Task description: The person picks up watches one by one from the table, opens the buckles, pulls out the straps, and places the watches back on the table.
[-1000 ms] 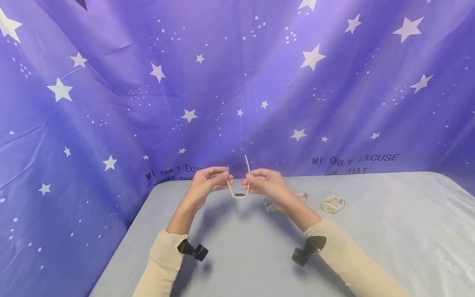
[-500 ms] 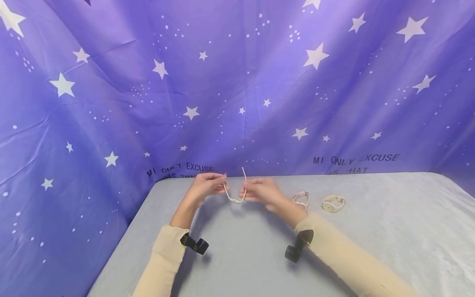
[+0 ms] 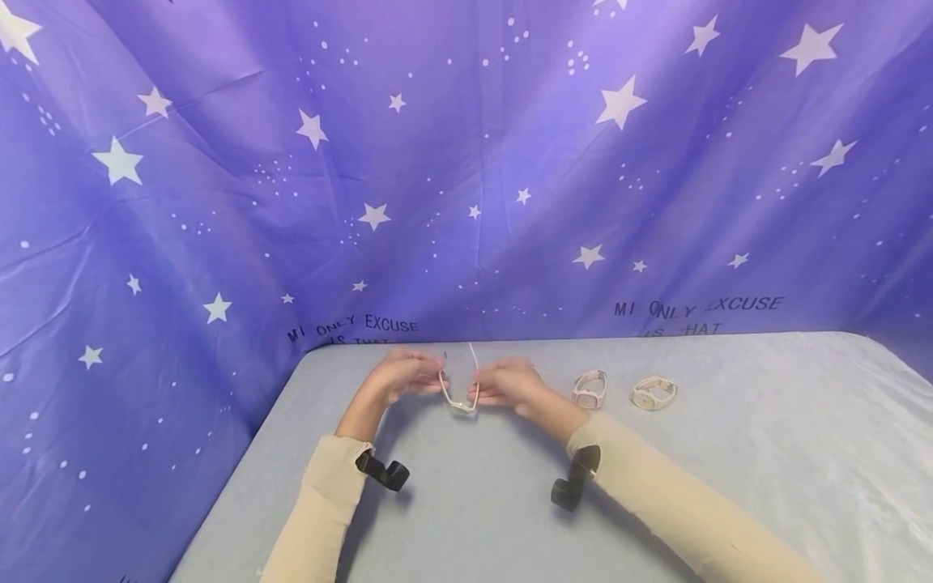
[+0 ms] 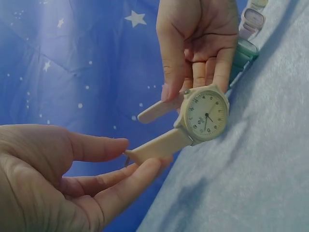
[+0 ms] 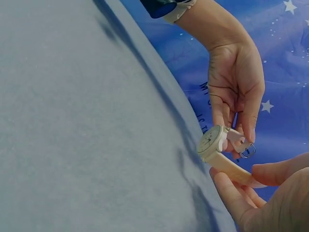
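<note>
- Purple star-print fabric backdrop [image 3: 219, 219]: at far left and behind; runs off frame, bottom lettering partly lost in folds.
- Left sleeve, beige cloth [image 3: 321, 494]: cut off by bottom edge in head view.
- Left hand [image 3: 401, 376]: thumb and fingers pinch the buckle end of the strap; the metal buckle is partly covered in left wrist view, clearer in right wrist view.
- Cream round-dial wristwatch with smooth band [image 4: 206, 115]: between both hands, above the grey cloth-covered table [image 3: 466, 518]. Band bent in a U, opening upward in head view, case at the bottom. Long axis goes left to right round the bend, buckle end left, plain tip right and up. Dial near edge-on in head view, turned toward both wrist cameras; fine print illegible.
- Right hand [image 3: 514, 384]: thumb and fingers pinch the plain strap half; tip sticks out past them.
- Teal-green watch [image 4: 245, 54]: partly behind right hand in left wrist view.
- Pale pink watch [image 3: 589, 390]: right of it.
- Cream-yellow watch [image 3: 653, 393]: furthest right; cut off in left wrist view.
</note>
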`<state>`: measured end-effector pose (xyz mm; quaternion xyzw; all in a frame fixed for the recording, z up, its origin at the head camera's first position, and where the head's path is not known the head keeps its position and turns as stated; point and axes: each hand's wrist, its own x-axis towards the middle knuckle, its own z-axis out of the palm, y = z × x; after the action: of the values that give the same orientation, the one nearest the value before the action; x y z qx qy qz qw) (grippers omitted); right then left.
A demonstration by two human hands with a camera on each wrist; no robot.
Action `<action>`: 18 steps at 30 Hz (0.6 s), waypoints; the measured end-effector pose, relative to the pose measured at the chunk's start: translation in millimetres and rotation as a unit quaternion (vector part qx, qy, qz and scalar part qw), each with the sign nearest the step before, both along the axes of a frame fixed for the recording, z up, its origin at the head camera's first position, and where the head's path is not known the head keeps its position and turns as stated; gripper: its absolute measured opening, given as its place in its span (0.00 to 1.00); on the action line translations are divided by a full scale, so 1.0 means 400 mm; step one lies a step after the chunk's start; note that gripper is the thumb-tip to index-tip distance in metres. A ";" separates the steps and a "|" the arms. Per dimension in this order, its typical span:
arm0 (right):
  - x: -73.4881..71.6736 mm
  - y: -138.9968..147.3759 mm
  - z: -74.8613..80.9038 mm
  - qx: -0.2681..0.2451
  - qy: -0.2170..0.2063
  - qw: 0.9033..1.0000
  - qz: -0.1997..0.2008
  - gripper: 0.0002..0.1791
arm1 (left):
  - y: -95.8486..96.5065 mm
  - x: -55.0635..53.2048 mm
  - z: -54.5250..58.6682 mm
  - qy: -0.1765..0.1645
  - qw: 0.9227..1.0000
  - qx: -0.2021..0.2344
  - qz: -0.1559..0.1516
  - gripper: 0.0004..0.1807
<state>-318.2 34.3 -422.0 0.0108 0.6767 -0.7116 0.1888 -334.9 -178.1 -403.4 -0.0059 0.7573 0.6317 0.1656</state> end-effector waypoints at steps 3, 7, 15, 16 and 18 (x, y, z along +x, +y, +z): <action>-0.001 -0.004 -0.005 0.004 -0.005 1.000 0.004 0.16 | -0.003 -0.007 -0.008 -0.015 1.000 -0.004 0.006 0.20; -0.004 -0.008 -0.010 0.008 -0.012 1.000 0.007 0.16 | -0.006 -0.013 -0.019 -0.031 0.999 -0.002 0.020 0.19; -0.017 -0.021 -0.007 0.027 -0.018 0.999 -0.013 0.15 | -0.014 -0.026 -0.037 -0.049 0.997 0.019 0.055 0.17; -0.019 -0.024 -0.006 0.028 -0.019 0.999 -0.014 0.15 | -0.016 -0.027 -0.039 -0.051 0.997 0.023 0.061 0.16; -0.023 -0.029 -0.006 0.032 -0.018 0.999 -0.015 0.15 | -0.020 -0.029 -0.044 -0.051 0.996 0.024 0.070 0.16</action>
<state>-327.3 22.6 -424.3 0.0394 0.6954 -0.6920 0.1900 -346.5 -186.0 -421.0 -0.0874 0.7300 0.6588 0.1595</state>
